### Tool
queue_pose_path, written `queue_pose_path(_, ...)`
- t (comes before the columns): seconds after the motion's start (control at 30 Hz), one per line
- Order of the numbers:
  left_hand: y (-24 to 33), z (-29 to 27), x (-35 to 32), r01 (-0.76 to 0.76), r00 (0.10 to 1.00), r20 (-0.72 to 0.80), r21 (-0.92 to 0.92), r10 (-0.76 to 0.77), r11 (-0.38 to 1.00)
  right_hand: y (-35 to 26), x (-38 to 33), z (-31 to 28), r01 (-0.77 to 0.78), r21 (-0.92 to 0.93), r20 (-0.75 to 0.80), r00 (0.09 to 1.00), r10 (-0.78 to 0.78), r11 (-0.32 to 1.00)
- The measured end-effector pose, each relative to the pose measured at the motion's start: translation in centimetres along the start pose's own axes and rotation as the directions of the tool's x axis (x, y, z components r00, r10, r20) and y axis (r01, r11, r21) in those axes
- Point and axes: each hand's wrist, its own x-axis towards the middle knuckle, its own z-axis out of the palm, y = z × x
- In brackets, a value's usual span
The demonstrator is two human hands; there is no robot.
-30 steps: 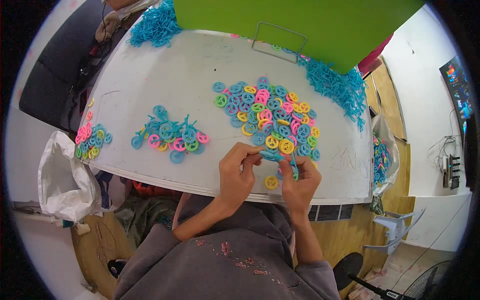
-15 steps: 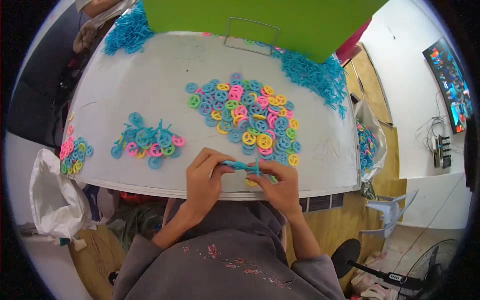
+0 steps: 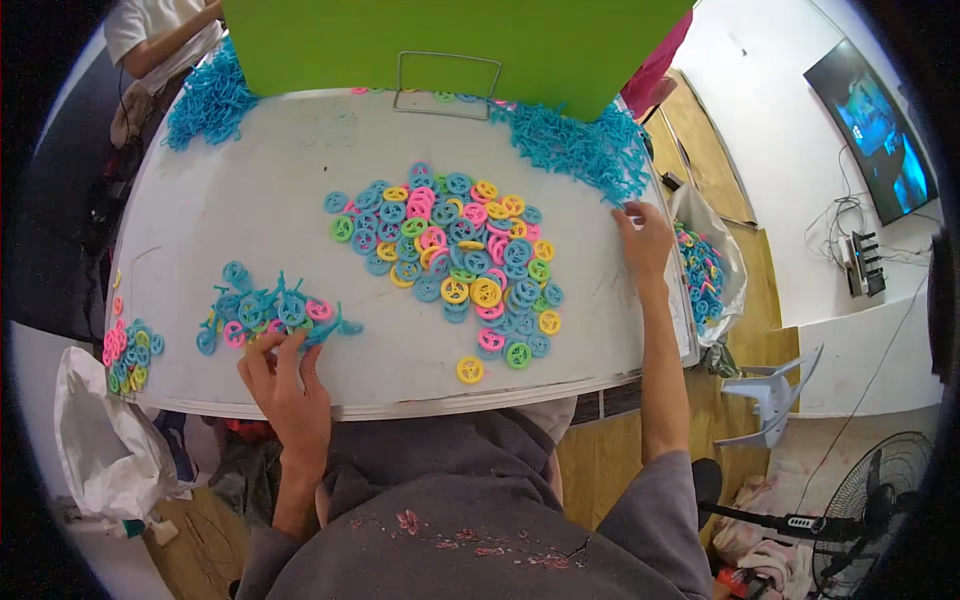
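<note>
At the near edge of the small pile of joined blue stick-and-wheel pieces (image 3: pixel 262 305), my left hand (image 3: pixel 290 385) has its thumb and fingertips closed on a blue wheel piece (image 3: pixel 318 332). To the far right, my right hand (image 3: pixel 647 240) reaches the near corner of a heap of blue plastic sticks (image 3: pixel 575 145). Its fingertips pinch at a blue stick (image 3: pixel 614 196), mostly hidden by the fingers. Between the hands lies a wide spread of small spoked wheels (image 3: pixel 465 240) in blue, pink, yellow and green. One yellow wheel (image 3: pixel 470 370) lies apart near the front edge.
A green panel (image 3: pixel 450 45) stands across the back of the white table (image 3: pixel 270 170). More blue sticks (image 3: pixel 210 100) lie at far left, with loose wheels (image 3: pixel 130 355) below. Beside the table are a white sack (image 3: pixel 105 430), a sack of coloured pieces (image 3: pixel 705 270), and a fan (image 3: pixel 870 500). Another person (image 3: pixel 160 40) is at back left.
My hands were together at the front, holding a blue piece. Now they are apart: the left has moved to the small pile, the right out to the stick heap. The view has shifted.
</note>
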Motion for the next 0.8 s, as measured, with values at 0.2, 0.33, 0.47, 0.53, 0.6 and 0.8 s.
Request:
queue_pose_path(0.2, 1.1, -0.5, 0.1, 0.11, 0.99, -0.087, 0.005, -0.109, 0.994, -1.7, 0.5, -0.9, -0.031, 0.101, -0.005, 0.999, 0.032, 0.994)
queue_pose_path(0.33, 2.9, -0.1, -0.6, -0.08, 0.986, -0.159, -0.194, 0.049, 0.978, -2.2, 0.8, -1.9, -0.188, 0.284, 0.126, 0.979, 0.157, 0.94)
queue_pose_path(0.47, 6.3, 0.5, 0.6, -0.031, 0.999, 0.015, -0.473, 0.043, 0.881, -7.2, -0.8, -3.9, -0.433, 0.523, 0.364, 0.892, 0.268, 0.734)
queue_pose_path(0.53, 9.2, 1.6, 2.6, 0.078, 0.988, 0.15, -0.679, 0.035, 0.73, -9.2, -2.9, -6.4, -0.496, 0.588, 0.457, 0.855, 0.244, 0.638)
queue_pose_path(0.6, 11.3, 2.9, 3.8, 0.161, 0.976, 0.219, -0.752, 0.011, 0.64, -11.6, -5.6, -7.3, -0.574, 0.622, 0.571, 0.798, 0.193, 0.532)
queue_pose_path(0.8, 11.3, 5.5, 2.3, 0.285, 0.903, 0.399, -0.832, 0.156, 0.476, -17.2, -10.5, -8.1, -0.678, 0.68, 0.687, 0.722, 0.082, 0.281)
